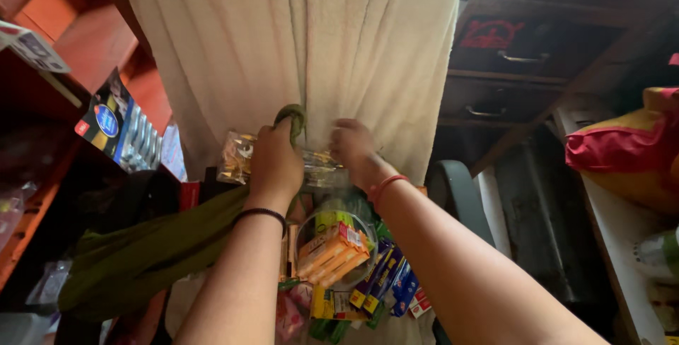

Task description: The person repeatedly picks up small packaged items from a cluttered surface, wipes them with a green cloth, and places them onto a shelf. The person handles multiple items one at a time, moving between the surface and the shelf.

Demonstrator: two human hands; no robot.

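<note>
My left hand (274, 161) is closed around a strip of olive green cloth (163, 242) that runs from my fist down to the lower left. Just to the right, my right hand (352, 145) pinches a clear plastic packet (239, 155) that stretches across between both hands. A hanging cream cloth (297, 41) fills the space right behind them. Below my wrists a clear round jar (338, 246) holds several orange and yellow small boxes.
Blue and green packets (385, 281) lie under the jar. A card of batteries (117, 125) hangs at left beside orange shelves (85, 41). A dark wooden drawer unit (509, 83) stands at right, with a red and yellow sack (629, 150) on a counter.
</note>
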